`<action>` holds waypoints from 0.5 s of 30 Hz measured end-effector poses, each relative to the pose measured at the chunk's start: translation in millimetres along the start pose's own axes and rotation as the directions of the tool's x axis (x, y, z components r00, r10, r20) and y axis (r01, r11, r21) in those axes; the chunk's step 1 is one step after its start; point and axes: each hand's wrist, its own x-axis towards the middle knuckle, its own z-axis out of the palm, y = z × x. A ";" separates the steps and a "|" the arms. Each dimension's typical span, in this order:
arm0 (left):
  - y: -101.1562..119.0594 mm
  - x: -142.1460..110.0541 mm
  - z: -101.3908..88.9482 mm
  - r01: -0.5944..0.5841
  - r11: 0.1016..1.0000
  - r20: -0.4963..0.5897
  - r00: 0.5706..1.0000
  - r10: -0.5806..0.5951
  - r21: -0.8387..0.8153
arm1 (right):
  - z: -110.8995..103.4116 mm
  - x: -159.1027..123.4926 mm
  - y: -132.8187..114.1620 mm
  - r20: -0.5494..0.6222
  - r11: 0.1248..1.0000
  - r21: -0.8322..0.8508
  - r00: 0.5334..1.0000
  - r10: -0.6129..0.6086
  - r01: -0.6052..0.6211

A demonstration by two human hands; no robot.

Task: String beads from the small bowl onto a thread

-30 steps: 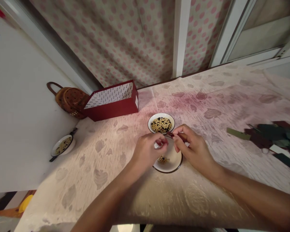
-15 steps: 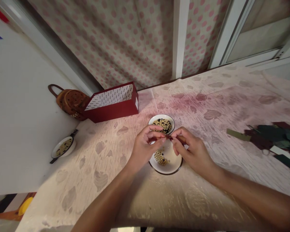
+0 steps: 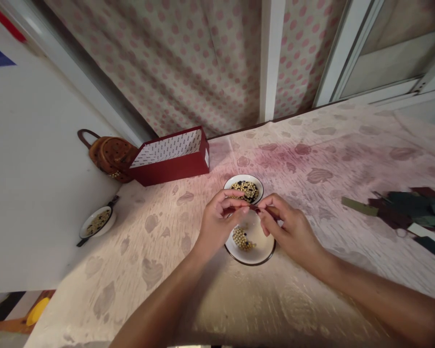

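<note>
Over the nearer bowl, my left hand (image 3: 216, 218) and my right hand (image 3: 293, 228) meet, fingertips pinched on a small dark red strip (image 3: 254, 208). Fingers cover most of the strip, so its full shape is hidden. Below them, the dark-rimmed white bowl (image 3: 263, 253) holds a cluster of pale beads (image 3: 242, 240), gathered toward its left side with a few dark ones among them. Just behind my fingers, a second white bowl (image 3: 243, 176) contains many mixed pale and black beads (image 3: 249, 188).
A red open box (image 3: 170, 166) stands at the back left beside a brown backpack (image 3: 110, 154). At the left edge sits a small white bowl (image 3: 108, 228) of beads with black handles. Dark green and maroon flat pieces (image 3: 406, 208) lie piled on the right of the patterned tablecloth (image 3: 150, 273).
The view has shifted slightly, so everything appears a little lower and further right. Both hands keep the same pinch on the strip, with hardly any movement of the fingers.
</note>
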 end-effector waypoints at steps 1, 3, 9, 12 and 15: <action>-0.9 0.2 -0.3 0.000 1.000 0.000 1.000 0.000 -0.002 | 0.0 0.2 -0.2 0.001 1.000 0.004 1.000 0.002 -0.002; -2.7 0.5 -0.7 -0.004 1.000 0.005 1.000 0.004 -0.006 | 0.0 0.3 -0.1 0.009 1.000 0.021 1.000 0.003 -0.003; -3.2 0.1 0.8 -0.026 1.000 0.018 1.000 0.026 -0.005 | 1.1 0.0 1.1 0.050 0.995 0.098 0.998 0.025 -0.030; -2.1 -0.3 1.9 -0.032 0.999 0.021 0.999 0.032 -0.003 | 1.5 -0.4 1.2 0.045 0.993 0.110 0.999 0.029 -0.034; -2.4 -0.2 2.0 -0.035 0.999 0.017 0.999 0.035 0.007 | 1.6 -0.8 1.1 0.037 0.993 0.113 0.999 0.038 -0.042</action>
